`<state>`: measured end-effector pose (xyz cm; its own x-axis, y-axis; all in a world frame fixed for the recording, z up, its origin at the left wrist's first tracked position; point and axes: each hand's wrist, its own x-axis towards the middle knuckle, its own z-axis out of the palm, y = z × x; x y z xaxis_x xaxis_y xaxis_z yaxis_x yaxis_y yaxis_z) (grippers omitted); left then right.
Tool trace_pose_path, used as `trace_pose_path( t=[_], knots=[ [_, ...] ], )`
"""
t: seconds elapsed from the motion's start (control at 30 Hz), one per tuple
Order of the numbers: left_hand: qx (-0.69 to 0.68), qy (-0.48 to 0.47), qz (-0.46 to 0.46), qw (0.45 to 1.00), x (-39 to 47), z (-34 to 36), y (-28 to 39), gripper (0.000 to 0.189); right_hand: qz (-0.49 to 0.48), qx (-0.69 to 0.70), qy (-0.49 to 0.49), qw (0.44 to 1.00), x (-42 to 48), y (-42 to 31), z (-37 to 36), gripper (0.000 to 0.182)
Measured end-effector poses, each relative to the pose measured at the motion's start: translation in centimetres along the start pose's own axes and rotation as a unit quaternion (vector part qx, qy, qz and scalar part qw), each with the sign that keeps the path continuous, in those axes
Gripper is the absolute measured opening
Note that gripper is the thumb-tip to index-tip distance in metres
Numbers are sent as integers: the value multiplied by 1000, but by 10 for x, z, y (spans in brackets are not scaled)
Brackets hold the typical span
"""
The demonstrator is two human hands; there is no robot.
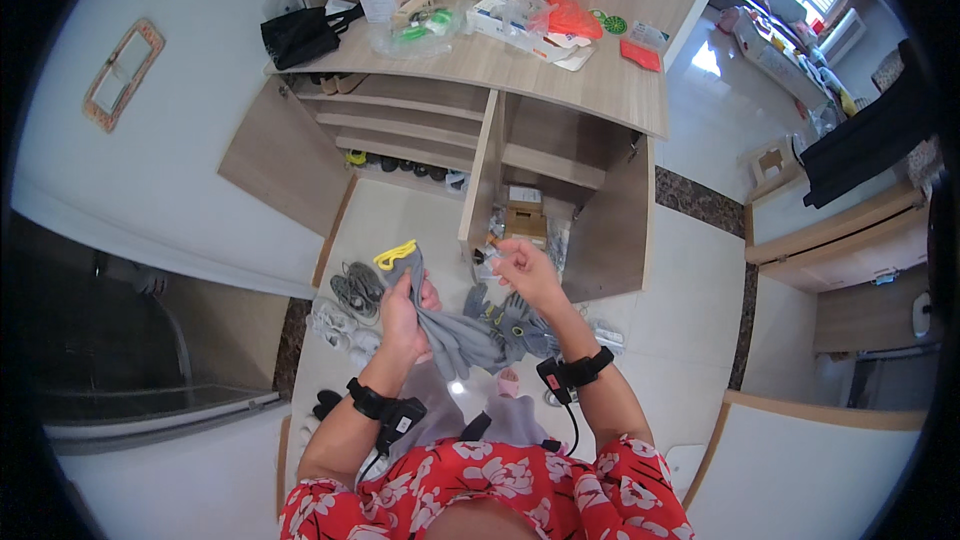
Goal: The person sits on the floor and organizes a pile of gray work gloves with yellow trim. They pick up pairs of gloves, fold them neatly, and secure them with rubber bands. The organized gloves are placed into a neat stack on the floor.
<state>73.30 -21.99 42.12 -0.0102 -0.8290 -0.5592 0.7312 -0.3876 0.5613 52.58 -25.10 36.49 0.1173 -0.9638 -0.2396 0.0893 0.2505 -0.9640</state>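
My left hand [405, 315] grips a bundle of grey work gloves [457, 337], their yellow-edged cuffs [395, 255] sticking up above the thumb. The gloves' fingers hang down to the right, over my lap. More grey gloves with darker palms [517, 322] lie beneath my right forearm, partly hidden by it. Raised to the right of the bundle and apart from it, my right hand [529, 270] has its fingers curled, thumb near the index finger. A small orange-brown thing shows by its fingertips; whether the hand holds it cannot be made out.
Ahead stands a wooden shoe cabinet [480, 165] with its left door [289, 157] and right door [611, 217] swung out. Cardboard boxes [525, 221] sit in its lower right part. Dark shoes [358, 289] and white shoes [335, 322] stand on the floor at left. Bags and boxes crowd the cabinet top [450, 64].
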Motion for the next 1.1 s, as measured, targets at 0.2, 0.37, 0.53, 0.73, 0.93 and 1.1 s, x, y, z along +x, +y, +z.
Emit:
trace_pose_path(
  t=[0.2, 0.37, 0.53, 0.73, 0.93, 1.1],
  knots=[
    [29, -50, -28, 998, 76, 6, 42, 21, 8, -242, 138, 960, 68, -7, 35, 76],
    [78, -69, -102, 989, 148, 11, 99, 20, 63, -399, 184, 896, 114, 12, 61, 70],
    [90, -108, -150, 979, 208, -2, 156, 23, 163, -466, 173, 852, 143, 5, 100, 49],
    [101, -101, -192, 971, 250, -5, 199, 25, 146, -410, 207, 876, 182, 8, 152, 40],
    [95, -76, -182, 976, 274, -15, 222, 25, 198, -279, 148, 928, 229, -2, 175, 42],
    [109, -51, -141, 983, 284, -18, 243, 23, 169, -123, 128, 970, 275, 4, 184, 46]
  ],
)
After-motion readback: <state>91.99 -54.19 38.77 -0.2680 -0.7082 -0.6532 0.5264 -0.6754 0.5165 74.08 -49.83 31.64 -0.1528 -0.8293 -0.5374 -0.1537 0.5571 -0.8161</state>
